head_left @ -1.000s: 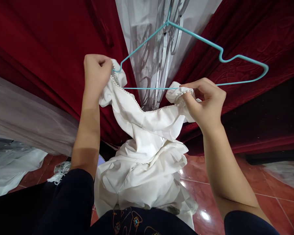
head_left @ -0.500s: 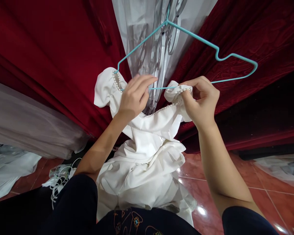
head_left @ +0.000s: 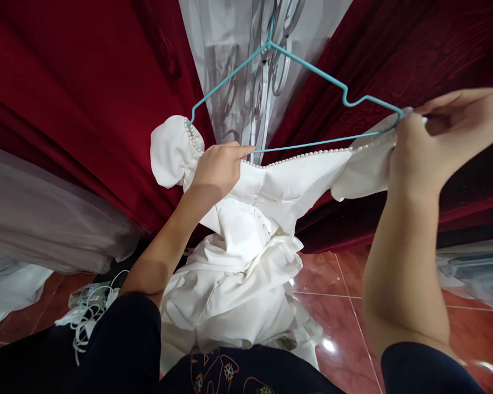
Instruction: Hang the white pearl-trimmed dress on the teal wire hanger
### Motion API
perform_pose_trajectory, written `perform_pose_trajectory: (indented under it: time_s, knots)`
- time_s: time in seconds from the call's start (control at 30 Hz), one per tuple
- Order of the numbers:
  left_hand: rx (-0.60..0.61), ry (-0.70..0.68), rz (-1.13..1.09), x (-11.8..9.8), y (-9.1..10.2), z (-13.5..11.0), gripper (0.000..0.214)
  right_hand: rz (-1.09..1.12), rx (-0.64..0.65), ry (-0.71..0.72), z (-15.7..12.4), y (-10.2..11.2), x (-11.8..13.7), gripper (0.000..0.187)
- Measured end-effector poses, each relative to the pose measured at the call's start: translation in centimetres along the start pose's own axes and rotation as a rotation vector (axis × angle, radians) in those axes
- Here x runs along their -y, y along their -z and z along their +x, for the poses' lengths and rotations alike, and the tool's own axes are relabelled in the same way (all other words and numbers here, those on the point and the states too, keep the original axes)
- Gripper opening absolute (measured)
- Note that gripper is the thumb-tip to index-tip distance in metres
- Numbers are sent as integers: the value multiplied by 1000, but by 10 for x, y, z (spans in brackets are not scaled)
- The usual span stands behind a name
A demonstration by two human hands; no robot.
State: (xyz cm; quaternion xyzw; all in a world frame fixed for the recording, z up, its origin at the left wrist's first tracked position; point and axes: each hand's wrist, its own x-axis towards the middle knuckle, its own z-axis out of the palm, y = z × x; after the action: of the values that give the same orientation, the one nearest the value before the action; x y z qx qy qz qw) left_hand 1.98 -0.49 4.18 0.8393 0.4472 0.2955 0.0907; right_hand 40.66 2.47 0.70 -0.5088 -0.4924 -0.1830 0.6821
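Note:
A white dress with a pearl-trimmed neckline hangs from a turquoise clothes hanger. Its puffed left sleeve sits over the hanger's left end. My left hand is closed around the hanger's lower bar beside the neckline, index finger lying along the bar. At the hanger's right end, my right hand pinches the other sleeve, and the neckline is stretched taut between the two hands. The right fingertips are partly hidden behind the hand. Below, the skirt falls in bunched folds in front of my body.
Dark red curtains hang on both sides, with white metal scrollwork and pale fabric between them. White cables lie at the lower left. Reddish tiles cover the floor, and pale sheer fabric shows at the right.
My right hand has moved right, drawing the sleeve out to the hanger's right end and stretching the neckline. My left hand has lowered and closed on the bar.

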Motion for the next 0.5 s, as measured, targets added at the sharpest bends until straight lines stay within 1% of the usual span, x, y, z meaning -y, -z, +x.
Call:
perform_pose_trajectory:
  time_s: [0.03, 0.07, 0.13, 0.2, 0.27, 0.33, 0.4, 0.5]
  knots:
    - [14, 11, 5, -2, 1, 0, 59, 8, 4, -14, 13, -4, 7, 35]
    - [31, 21, 12, -4, 3, 0, 59, 10, 37, -12, 23, -9, 19, 35]
    - [57, 40, 34, -7, 5, 0, 61, 28, 74, 23, 35, -18, 49, 38]
    - [71, 48, 60, -8, 8, 0, 63, 91, 148, 38, 38, -24, 79, 41]
    - [71, 33, 77, -7, 9, 0, 63, 166, 236, 33, 37, -27, 100, 44]
    - [63, 1, 77, -4, 9, -1, 62, 240, 301, 41, 36, -29, 108, 44]
    - [52, -13, 76, -1, 8, -1, 62, 299, 336, 64, 34, -29, 108, 44]
    - [39, -3, 73, 2, 6, -1, 62, 345, 325, 45, 29, -21, 100, 42]
